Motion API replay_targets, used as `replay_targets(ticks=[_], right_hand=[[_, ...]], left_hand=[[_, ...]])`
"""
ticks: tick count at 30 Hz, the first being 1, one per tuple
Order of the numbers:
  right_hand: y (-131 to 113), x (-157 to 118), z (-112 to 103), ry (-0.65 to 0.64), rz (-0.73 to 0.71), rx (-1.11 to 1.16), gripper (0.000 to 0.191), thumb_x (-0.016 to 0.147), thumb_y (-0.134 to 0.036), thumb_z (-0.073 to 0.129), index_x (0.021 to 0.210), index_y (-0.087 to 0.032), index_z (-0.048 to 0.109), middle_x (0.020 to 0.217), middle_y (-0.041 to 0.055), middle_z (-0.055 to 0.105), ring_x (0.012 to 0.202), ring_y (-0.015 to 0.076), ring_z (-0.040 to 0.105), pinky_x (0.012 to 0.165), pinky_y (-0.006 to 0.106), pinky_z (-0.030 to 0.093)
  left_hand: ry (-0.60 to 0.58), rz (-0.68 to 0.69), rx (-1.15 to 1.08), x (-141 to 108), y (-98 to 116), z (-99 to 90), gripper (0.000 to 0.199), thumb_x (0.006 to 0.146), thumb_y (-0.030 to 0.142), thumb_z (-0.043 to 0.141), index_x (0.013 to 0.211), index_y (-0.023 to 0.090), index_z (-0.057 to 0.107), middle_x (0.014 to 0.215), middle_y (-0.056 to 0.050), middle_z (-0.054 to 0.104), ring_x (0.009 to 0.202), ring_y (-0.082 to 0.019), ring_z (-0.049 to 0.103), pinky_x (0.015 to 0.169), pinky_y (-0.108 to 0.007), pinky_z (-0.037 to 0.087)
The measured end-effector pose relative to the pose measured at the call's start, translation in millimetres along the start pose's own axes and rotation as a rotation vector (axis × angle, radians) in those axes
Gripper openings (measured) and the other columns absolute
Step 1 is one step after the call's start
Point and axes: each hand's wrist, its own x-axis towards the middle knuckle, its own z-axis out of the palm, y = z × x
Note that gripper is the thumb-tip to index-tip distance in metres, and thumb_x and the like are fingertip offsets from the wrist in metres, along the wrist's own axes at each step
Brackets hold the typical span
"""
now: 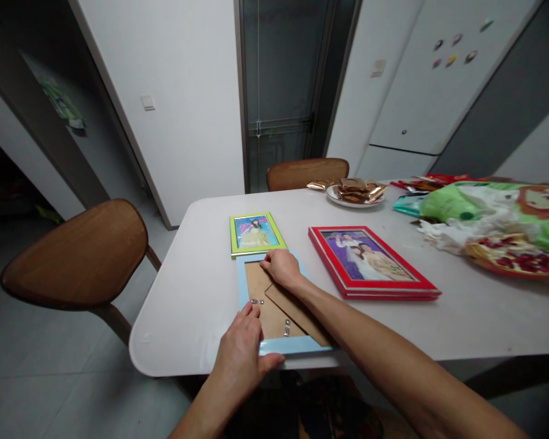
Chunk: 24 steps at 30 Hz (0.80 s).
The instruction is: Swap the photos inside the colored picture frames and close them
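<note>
A light blue picture frame (289, 346) lies face down at the table's front edge, its brown backing board (274, 320) with metal hangers and a stand flap facing up. My left hand (243, 341) grips the frame's lower left corner, thumb on the bottom edge and fingers on the left side. Bent over the top part of the backing, my right hand (280, 267) has its fingertips pressed together near the upper edge; what they pinch, if anything, is hidden. My right forearm crosses over the frame's right side. A green frame (256, 235) with a picture touches its top.
Red frames (375, 262) are stacked to the right on the white table (183, 305). Behind them stands a plate (357, 201) of wrapped snacks. Green and white bags (462, 207) and a dish of red seeds (521, 259) fill the right side. Wooden chairs (82, 256) stand left and behind.
</note>
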Motion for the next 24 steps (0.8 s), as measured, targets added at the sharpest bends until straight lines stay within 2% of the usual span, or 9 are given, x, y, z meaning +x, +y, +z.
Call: replay_targets(ticks=[6,10,19,24], right_hand=[[-1.0,7.1,8.8,0.017,0.088,-0.059,0.027,0.077,-0.035,0.047,0.084,-0.013,0.061,0.085,0.0115,0.063,0.077,0.0188,0.057,0.061,0.025,0.037],[-3.3,3.5,8.7,0.054,0.068,-0.067,0.022,0.077,-0.029,0.047,0.087,-0.014,0.060,0.090,0.0118,0.061,0.080,0.0184,0.057,0.064,0.025,0.037],[-1.4,-2.0,10.0,0.067,0.021,-0.048,0.018,0.076,-0.026,0.047,0.074,-0.017,0.063,0.082,0.0078,0.064,0.078,0.0175,0.058,0.064,0.023,0.037],[-4.7,2.1,10.8,0.071,0.043,-0.024,0.018,0.075,-0.020,0.047,0.084,-0.012,0.060,0.087,0.0134,0.062,0.078,0.0188,0.057,0.065,0.024,0.037]], left_hand=[[-0.016,-0.033,0.031,-0.8,4.6,-2.7,0.036,0.057,0.029,0.069,0.085,0.012,0.055,0.121,-0.018,0.049,0.120,-0.027,0.035,0.097,-0.038,0.034],[-0.009,-0.033,0.047,-3.4,8.6,-5.3,0.044,0.057,0.030,0.069,0.093,0.009,0.056,0.119,-0.017,0.050,0.119,-0.026,0.037,0.098,-0.036,0.034],[0.027,-0.027,0.034,-6.8,8.4,-0.4,0.053,0.058,0.031,0.068,0.103,0.010,0.053,0.120,-0.015,0.051,0.119,-0.026,0.037,0.098,-0.036,0.033],[0.041,-0.042,0.012,-7.2,9.8,1.1,0.050,0.058,0.032,0.068,0.101,0.012,0.053,0.119,-0.014,0.052,0.119,-0.025,0.037,0.097,-0.037,0.034]])
